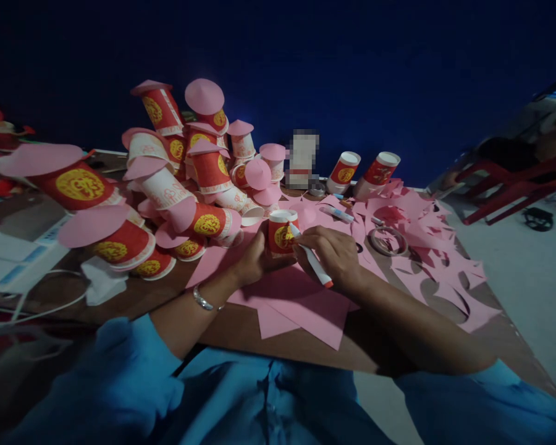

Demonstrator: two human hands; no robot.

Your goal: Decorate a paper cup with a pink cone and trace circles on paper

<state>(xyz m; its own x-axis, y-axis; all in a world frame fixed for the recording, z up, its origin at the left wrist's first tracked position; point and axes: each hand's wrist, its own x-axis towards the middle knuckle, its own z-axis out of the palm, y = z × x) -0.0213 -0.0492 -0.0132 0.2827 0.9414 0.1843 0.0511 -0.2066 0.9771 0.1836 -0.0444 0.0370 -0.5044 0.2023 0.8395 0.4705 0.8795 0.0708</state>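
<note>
A red paper cup (282,230) with a yellow round print and a white base rim on top is held upside down by my left hand (256,259), its fingers wrapped around the side. My right hand (334,252) grips a white marker (315,264) with a red end. The marker's tip meets or nearly meets the cup's printed side; I cannot tell which. Beneath both hands lie pink paper sheets (301,309).
Cups with pink cone hats (208,167) are heaped at the left. Two stacks of cups (343,172) stand at the back. Pink paper scraps (426,247), a tape roll (388,241) and another marker (339,214) lie to the right. A white cable (50,314) runs at the left.
</note>
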